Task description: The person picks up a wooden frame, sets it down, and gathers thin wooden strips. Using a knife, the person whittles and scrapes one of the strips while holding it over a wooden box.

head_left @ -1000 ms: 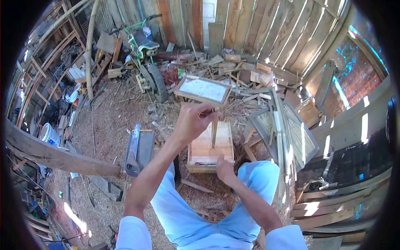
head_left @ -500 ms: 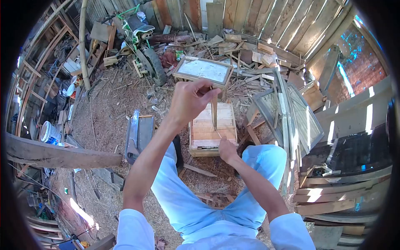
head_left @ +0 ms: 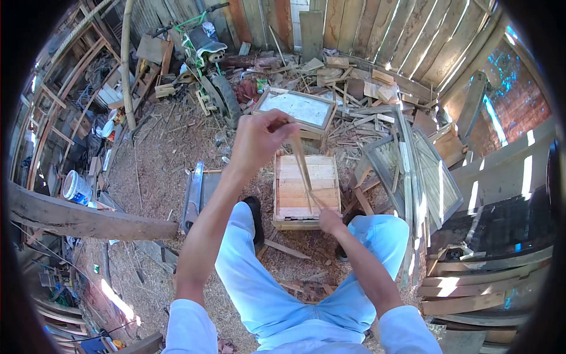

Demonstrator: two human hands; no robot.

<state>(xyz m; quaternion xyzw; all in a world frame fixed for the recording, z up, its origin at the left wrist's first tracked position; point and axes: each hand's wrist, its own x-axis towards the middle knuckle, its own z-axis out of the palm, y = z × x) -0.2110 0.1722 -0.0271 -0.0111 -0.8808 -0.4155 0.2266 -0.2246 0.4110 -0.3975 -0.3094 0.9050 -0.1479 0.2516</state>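
My left hand (head_left: 263, 138) pinches a strip (head_left: 302, 160); my right hand (head_left: 332, 222) clasps a thin tool (head_left: 318, 202). A box (head_left: 289, 186) sits at twelve o'clock.

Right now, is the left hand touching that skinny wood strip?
Touching: the head view shows the left hand pinching the skinny wood strip by its top.

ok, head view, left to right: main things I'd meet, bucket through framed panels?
White plastic bucket → handsaw with silver blade and dark handle → bare left hand → thin pale wooden strip → bare right hand → grey framed panels.
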